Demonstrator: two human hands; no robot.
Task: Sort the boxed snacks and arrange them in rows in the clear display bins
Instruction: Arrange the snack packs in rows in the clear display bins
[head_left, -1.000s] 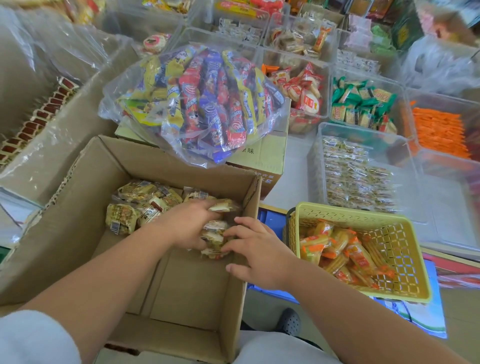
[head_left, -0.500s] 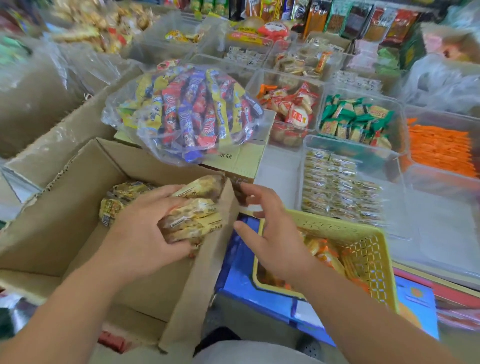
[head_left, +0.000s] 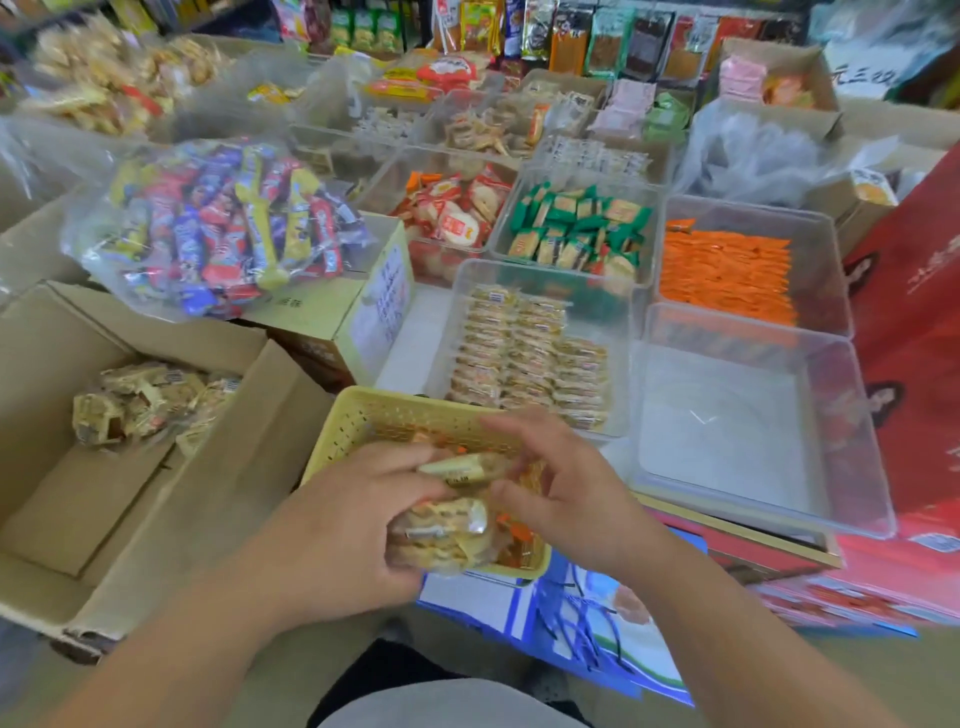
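The left hand kept its grip curled round a stack of snack packets; the right hand was half open, thumb against the top packet. The stack had moved from the cardboard box to above the yellow basket, where both hands met with forearms reaching forward.

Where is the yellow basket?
The yellow basket sits low in the middle of the head view, between the cardboard box on its left and the empty clear bin on its right.
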